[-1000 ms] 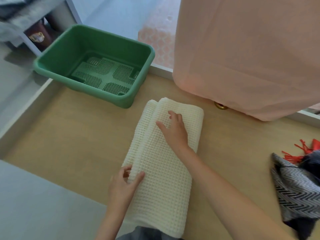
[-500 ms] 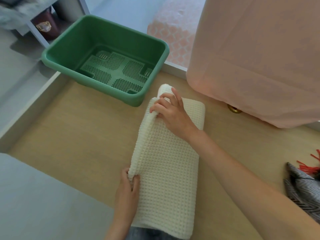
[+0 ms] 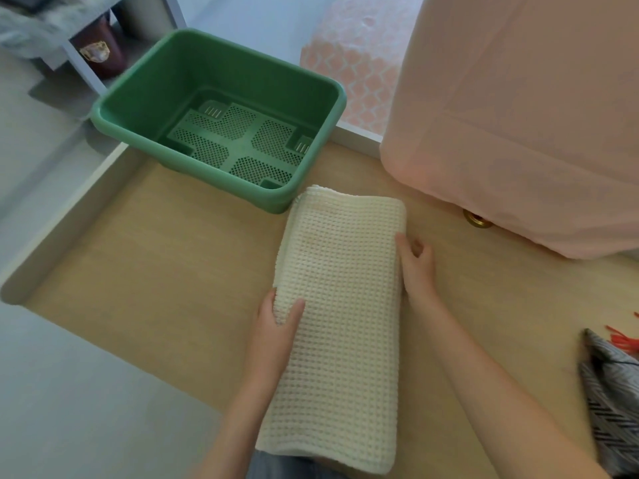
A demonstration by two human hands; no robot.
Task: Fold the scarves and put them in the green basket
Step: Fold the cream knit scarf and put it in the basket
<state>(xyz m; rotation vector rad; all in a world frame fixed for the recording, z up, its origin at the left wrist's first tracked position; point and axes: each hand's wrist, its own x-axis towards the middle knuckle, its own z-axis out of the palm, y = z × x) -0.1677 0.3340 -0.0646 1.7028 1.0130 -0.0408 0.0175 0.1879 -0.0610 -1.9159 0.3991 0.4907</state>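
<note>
A cream waffle-knit scarf (image 3: 339, 305) lies folded into a long thick band in the middle of the wooden surface (image 3: 155, 271), running from 12 to 6 o'clock. Its far end shows stacked layers just beside the near corner of the green basket (image 3: 114, 122); whether the two touch is hard to tell. Its near end hangs over the front edge of the surface. The left hand (image 3: 276, 326) grips the band's 9 o'clock edge, thumb laid on top and fingers tucked under the cloth and hidden there. The right hand (image 3: 416, 267) holds the 3 o'clock edge a little farther up, thumb tip on the knit and fingers curled in against the side, so that how far they reach beneath cannot be seen. The basket stands at 11 o'clock from the scarf, its perforated floor bare, its far corner reaching past the surface's edge. At 1 to 2 o'clock a large sheet of pale pink fabric (image 3: 518, 115) hangs down over the surface and hides what it covers, apart from a small brass-coloured piece (image 3: 479, 221) under its hem, too little to identify. At 4 o'clock a grey and black chevron scarf (image 3: 608, 409) lies bunched and cut off by the frame, with red tassels (image 3: 622, 340) just beyond it.
</note>
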